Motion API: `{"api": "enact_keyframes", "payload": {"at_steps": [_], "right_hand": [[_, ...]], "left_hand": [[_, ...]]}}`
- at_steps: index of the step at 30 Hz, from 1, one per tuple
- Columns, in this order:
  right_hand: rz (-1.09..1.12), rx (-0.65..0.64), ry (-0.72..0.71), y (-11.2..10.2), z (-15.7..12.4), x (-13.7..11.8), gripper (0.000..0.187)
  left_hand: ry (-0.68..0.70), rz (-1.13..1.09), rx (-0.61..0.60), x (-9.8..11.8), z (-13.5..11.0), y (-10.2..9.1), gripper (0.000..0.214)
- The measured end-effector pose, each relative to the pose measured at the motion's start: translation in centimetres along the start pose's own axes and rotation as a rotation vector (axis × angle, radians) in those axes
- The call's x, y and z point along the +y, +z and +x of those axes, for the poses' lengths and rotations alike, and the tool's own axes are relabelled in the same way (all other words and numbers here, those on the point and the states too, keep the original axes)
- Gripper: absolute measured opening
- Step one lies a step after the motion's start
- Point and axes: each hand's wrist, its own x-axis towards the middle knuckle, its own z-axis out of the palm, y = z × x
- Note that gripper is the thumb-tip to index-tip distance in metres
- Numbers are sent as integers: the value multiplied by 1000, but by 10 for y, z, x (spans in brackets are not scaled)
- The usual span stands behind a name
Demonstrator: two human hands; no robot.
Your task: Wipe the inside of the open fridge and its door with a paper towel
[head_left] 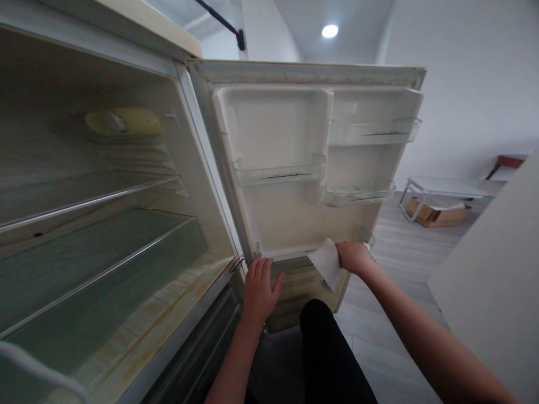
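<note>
An open fridge stands in front of me, its door (295, 219) swung wide to the right. My left hand (259, 289) lies flat with fingers spread against the bottom edge of the door, beside the hinge. My right hand (352, 256) is closed around a white cloth (326, 262) and presses it on the door's lower ledge. Clear door bins (278, 173) hang above both hands with nothing in them.
The fridge cavity at left has glass shelves (96, 252) and a stained lower sill (168, 314). A low white table (446, 188) with a cardboard box (435, 215) under it stands at the back right. A white surface (492, 275) rises close at right.
</note>
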Motion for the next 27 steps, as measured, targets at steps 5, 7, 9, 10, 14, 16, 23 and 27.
{"api": "enact_keyframes", "payload": {"at_steps": [5,7,9,10,14,16,23,27], "right_hand": [[5,194,-148,5,1,-74,33],[17,271,-210,11,1,-102,33],[25,307,-256,16,1,-116,34],[29,314,-278,19,1,-117,34],[38,290,-282,24,1,-77,43],[27,266,-221,27,2,-37,43],[59,361,-312,48,4,99,29],[115,543,-366,72,1,115,50]], "left_hand": [[-18,4,1,4,2,6,41],[0,32,-17,0,1,5,49],[30,59,-27,-5,0,3,56],[42,67,-28,-7,-1,1,55],[60,73,-22,-11,-1,-4,39],[55,60,-24,-11,0,-4,34],[40,6,-13,-9,1,-1,35],[51,-15,-1,-11,0,3,36]]}}
